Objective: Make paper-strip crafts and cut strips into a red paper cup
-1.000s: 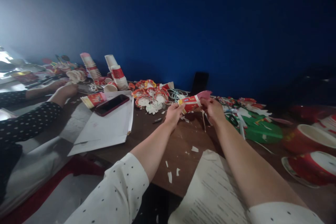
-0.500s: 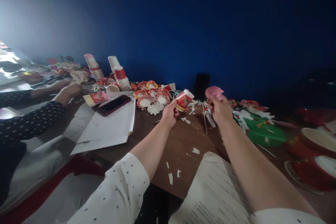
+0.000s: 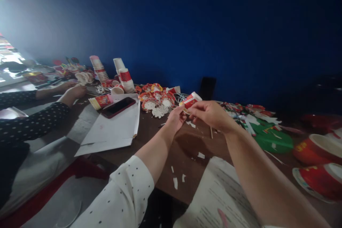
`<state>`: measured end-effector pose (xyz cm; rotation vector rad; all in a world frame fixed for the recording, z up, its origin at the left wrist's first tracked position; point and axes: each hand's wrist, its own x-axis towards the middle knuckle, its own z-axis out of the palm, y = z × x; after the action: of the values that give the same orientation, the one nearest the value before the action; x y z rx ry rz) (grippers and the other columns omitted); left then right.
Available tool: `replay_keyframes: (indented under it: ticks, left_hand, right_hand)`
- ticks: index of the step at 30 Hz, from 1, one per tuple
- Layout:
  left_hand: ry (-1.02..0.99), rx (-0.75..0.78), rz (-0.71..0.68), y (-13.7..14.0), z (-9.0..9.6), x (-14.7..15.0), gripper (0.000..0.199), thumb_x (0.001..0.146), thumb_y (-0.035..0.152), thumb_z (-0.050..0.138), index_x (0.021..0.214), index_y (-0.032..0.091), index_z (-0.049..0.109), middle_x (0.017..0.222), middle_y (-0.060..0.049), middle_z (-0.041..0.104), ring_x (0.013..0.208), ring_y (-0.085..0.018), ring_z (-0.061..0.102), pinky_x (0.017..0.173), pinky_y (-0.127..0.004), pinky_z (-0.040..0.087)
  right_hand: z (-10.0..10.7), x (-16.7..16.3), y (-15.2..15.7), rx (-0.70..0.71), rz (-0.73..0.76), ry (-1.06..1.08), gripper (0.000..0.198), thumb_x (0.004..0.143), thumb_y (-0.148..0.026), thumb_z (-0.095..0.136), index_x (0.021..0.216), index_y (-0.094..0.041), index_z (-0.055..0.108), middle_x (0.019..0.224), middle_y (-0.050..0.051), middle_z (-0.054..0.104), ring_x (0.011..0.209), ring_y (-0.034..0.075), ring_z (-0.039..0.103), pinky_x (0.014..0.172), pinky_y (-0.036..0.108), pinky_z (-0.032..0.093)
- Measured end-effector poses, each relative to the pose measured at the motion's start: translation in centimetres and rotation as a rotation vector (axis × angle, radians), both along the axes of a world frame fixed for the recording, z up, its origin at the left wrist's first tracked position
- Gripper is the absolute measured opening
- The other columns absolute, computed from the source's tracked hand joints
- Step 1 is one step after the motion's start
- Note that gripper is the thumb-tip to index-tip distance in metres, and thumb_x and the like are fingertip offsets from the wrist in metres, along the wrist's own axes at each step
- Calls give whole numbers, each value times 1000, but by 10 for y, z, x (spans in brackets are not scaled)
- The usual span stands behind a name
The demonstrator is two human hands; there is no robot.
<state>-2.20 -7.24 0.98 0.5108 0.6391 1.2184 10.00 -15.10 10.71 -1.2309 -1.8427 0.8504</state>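
Observation:
A red and white paper cup (image 3: 190, 100) is tilted over the table in front of me. My left hand (image 3: 176, 118) is closed on its lower left end. Pinched together, the fingers of my right hand (image 3: 211, 113) are at the cup's near edge, and they partly hide it. A pink piece (image 3: 222, 217) lies on the printed paper (image 3: 213, 192) close to me. Just left of the cup is a pile of red and white flower-like cut cups (image 3: 157, 99).
Stacked paper cups (image 3: 127, 80) stand at the back left. A phone (image 3: 119, 107) rests on a white folder (image 3: 109, 131). At left, a co-worker's hands (image 3: 73, 94) are busy. On the right lie a green disc (image 3: 275, 137) and red bowls (image 3: 320, 148). Paper scraps (image 3: 175, 183) litter the brown table.
My right hand has moved left to the cup and no longer holds the pink piece. A pink piece now shows on the printed paper. The cup has tilted in my left hand.

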Motion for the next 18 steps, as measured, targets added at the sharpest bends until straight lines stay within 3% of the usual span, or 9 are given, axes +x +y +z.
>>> replay_keyframes:
  ticks: [2,6,8,11,18]
  left_hand:
    - [-37,66,-32,1,-1,0,24,65,24,77,74,13,58,58,3,51,48,-3,42,45,-15,31]
    - [16,105,-53,4,-3,3,27,62,24,79,82,14,63,63,3,57,49,-2,44,46,-15,30]
    - [62,122,-41,6,-5,5,26,63,25,79,83,15,65,64,2,59,50,-2,45,47,-15,31]
    - [117,167,-42,7,-9,7,27,63,29,79,82,14,66,63,2,59,49,-3,45,47,-16,30]
    - [241,207,-23,6,-12,9,28,65,33,76,84,14,67,63,1,61,53,-5,49,47,-16,31]
  right_hand:
    - [-17,14,24,158,-356,-6,23,79,-39,62,72,-19,70,57,0,64,47,11,55,49,23,41]
    - [-45,36,50,246,-611,95,23,77,-39,62,82,-18,71,56,0,62,48,14,55,52,26,43]
    - [-55,42,54,247,-659,128,25,76,-39,63,85,-18,71,57,0,62,50,14,55,54,27,44]
    - [-65,46,57,212,-608,182,30,75,-42,63,91,-18,71,61,0,63,50,14,55,54,26,44]
    - [-74,44,59,198,-578,227,34,72,-48,66,88,-18,71,59,-1,62,51,12,54,54,25,43]
